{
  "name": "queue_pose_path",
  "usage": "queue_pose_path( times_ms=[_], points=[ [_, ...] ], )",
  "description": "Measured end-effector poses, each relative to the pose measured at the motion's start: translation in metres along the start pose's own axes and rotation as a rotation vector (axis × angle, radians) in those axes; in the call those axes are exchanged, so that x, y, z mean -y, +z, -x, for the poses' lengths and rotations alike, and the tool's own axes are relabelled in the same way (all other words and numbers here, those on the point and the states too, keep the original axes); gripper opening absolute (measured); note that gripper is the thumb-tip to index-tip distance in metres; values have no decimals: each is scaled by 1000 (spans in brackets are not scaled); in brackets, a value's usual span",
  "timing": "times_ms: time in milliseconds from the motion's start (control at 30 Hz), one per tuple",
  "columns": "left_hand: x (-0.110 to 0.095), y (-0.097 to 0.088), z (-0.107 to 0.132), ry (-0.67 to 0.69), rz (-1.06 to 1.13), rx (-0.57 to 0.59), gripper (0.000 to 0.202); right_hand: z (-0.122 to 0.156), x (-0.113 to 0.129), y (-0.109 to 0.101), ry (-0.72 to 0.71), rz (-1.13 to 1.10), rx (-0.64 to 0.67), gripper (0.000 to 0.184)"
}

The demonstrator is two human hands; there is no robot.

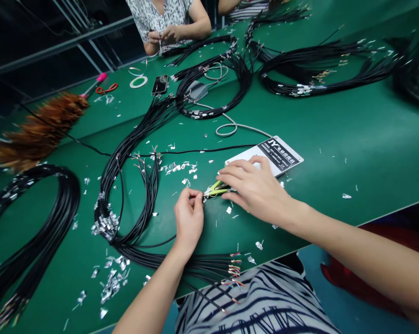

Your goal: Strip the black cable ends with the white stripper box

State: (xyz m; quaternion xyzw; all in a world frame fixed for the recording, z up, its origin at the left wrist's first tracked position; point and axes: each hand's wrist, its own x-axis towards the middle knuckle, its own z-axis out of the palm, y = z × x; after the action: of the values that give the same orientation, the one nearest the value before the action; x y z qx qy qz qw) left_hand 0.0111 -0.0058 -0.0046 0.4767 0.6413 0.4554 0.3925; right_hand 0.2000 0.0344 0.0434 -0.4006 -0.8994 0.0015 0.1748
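Observation:
My left hand pinches the end of a black cable near the middle of the table. Yellow-green snips lie between my two hands, their tips right at the cable end. My right hand is over the snips with its fingers spread along the handles; the fingers look loosely curved around them. Under and behind that hand is a white box with a black label. The cable runs back to a looped black bundle on the left. Whether the snips touch the wire is too small to tell.
Foil scraps litter the green table. Coiled cable bundles lie further back, another coil at left. A feather duster, orange scissors, tape roll and phone sit at far left. A co-worker's hands work opposite.

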Motion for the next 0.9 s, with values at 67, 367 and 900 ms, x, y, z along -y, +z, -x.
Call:
queue_pose_path(
  times_ms=[67,367,900],
  points=[
    [0,-1,0,2,6,5,17,20,-7,-8,106,-75,-166,18],
    [1,-3,-2,-5,16,17,16,68,-11,7,212,-18,-385,24],
    [-26,-110,-67,-130,19,-426,19,73,34,7,54,-685,-52,14]
  ],
)
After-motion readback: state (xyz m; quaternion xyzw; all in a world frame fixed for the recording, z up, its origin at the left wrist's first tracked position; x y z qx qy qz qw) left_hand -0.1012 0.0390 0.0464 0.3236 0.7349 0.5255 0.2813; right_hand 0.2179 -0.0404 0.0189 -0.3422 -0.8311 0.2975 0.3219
